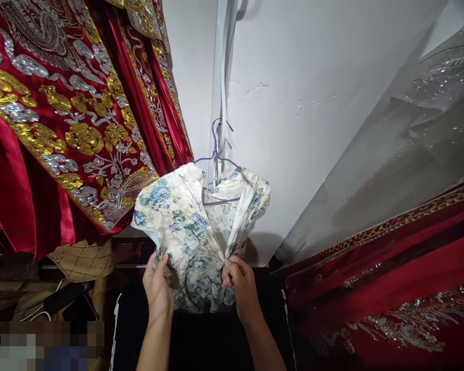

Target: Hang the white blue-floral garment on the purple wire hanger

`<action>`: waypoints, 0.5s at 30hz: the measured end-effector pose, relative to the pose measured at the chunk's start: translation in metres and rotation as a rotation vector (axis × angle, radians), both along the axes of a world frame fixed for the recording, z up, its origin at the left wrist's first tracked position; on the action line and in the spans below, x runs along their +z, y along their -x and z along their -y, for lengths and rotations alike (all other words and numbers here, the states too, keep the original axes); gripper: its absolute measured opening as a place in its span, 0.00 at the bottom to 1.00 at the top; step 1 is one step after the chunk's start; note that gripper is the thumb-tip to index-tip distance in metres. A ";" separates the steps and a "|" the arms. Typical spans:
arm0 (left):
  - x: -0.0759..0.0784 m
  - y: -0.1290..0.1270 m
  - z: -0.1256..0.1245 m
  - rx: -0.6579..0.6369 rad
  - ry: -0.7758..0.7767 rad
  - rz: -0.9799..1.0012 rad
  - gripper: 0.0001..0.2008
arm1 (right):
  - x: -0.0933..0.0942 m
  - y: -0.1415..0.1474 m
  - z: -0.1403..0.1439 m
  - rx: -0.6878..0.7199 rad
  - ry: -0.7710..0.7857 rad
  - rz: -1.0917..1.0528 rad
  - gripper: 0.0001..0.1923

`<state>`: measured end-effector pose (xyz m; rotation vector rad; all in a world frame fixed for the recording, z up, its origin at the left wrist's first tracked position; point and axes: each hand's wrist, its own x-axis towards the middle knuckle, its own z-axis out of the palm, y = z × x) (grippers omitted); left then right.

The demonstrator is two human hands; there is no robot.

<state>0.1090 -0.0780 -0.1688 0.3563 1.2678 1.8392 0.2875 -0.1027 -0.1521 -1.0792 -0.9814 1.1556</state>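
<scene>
A short-sleeved floral blouse (181,226), white with blue, green and yellow print, hangs on a purple wire hanger (215,149) in front of me. Its neckline falls open in a V, and the lower part is bunched. At the foot of the V, my right hand (240,283) pinches the front edge of the cloth. My left hand (158,286) is at the blouse's left side, with thumb in front and fingers at the side edge, gripping the fabric there. The fingertips of that hand are partly hidden.
The hanger's hook catches on a white vertical strip (221,77) against the pale wall (294,129). Red garments with gold and silver embroidery (81,134) hang at left. On the right are a sheer plastic cover (390,134) and red embroidered cloth (390,273). A quilted tan item (83,260) is low left.
</scene>
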 end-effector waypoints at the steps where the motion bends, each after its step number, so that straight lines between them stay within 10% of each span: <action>1: -0.006 -0.004 -0.002 0.095 -0.057 -0.134 0.24 | -0.002 0.001 0.000 0.008 0.010 -0.003 0.19; 5: -0.015 -0.031 0.008 -0.079 -0.198 -0.590 0.25 | 0.000 0.012 -0.003 0.075 0.023 0.009 0.19; 9: -0.006 -0.058 0.022 -0.569 -0.247 -0.593 0.16 | 0.006 0.018 -0.002 0.084 0.013 0.043 0.17; 15: -0.002 -0.071 0.027 -0.746 -0.297 -0.678 0.07 | 0.006 0.003 0.002 0.098 0.077 0.081 0.18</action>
